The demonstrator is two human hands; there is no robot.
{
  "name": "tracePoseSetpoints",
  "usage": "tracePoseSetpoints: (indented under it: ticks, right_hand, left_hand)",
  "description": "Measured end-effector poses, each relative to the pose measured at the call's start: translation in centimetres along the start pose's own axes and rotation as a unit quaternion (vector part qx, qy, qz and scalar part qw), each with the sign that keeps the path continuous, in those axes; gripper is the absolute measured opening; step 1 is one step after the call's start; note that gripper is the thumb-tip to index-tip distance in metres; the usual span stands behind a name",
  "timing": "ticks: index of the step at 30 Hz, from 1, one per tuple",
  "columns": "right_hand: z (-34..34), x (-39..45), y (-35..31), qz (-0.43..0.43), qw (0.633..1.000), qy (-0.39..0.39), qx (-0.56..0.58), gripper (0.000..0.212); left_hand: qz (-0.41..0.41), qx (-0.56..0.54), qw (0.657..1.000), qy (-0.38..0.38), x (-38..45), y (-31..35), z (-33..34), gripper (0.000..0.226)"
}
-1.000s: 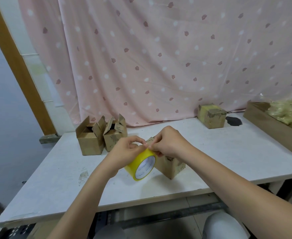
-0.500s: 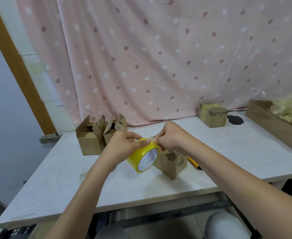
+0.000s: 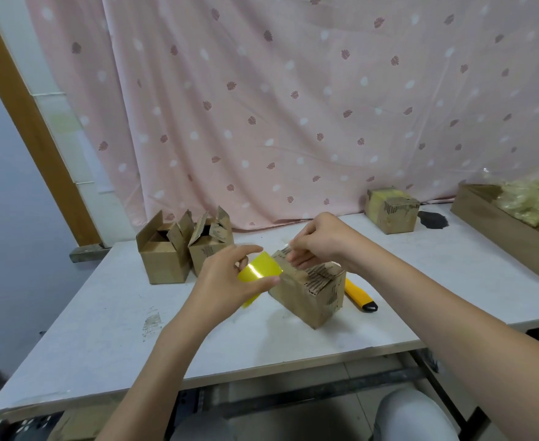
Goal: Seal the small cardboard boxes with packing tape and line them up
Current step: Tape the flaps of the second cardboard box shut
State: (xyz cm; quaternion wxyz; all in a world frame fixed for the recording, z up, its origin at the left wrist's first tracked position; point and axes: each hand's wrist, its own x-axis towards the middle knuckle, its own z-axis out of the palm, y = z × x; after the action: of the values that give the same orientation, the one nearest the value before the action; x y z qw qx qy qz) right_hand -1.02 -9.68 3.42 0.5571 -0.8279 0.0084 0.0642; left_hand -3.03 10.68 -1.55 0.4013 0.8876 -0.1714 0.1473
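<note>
Since half a second ago the left hand (image 3: 230,281) has turned the tape roll (image 3: 259,271), gripped, edge-on at 9 o'clock of the box (image 3: 309,291); the right hand (image 3: 320,241) pinches the free end above the box top.

Glossy yellow plastic tape roll (image 3: 259,271), matt scuffed cardboard box (image 3: 309,289), smooth white table (image 3: 293,338), pink cloth curtain (image 3: 293,106).
</note>
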Motion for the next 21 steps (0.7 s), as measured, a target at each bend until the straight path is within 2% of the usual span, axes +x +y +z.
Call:
tracePoseSetpoints:
  ticks: [2, 4, 7, 12, 21]
  right_hand:
    - [-0.3, 0.1, 0.0, 0.014, 0.999, -0.004, 0.043, 0.017]
    - [-0.3, 0.3, -0.2, 0.022, 0.998, -0.001, 0.051, 0.022]
    - [-0.6, 0.5, -0.8, 0.005, 1.0, -0.007, 0.027, 0.025]
    - [-1.8, 0.8, -1.8, -0.033, 0.999, -0.02, 0.012, 0.024]
    - [-1.9, 1.5, -1.1, -0.003, 0.999, -0.012, 0.051, 0.021]
  left_hand:
    - [0.043, 0.037, 0.998, -0.006, -0.2, 0.7, 0.1, 0.06]
    - [0.043, 0.04, 0.998, -0.022, -0.4, 1.4, 0.4, 0.062]
    - [0.036, 0.043, 0.998, 0.0, -0.6, 1.4, 0.9, 0.052]
    - [0.04, 0.012, 0.999, 0.026, -0.3, 1.1, 0.8, 0.048]
    - [0.049, 0.03, 0.997, 0.048, 0.1, 0.7, 0.9, 0.043]
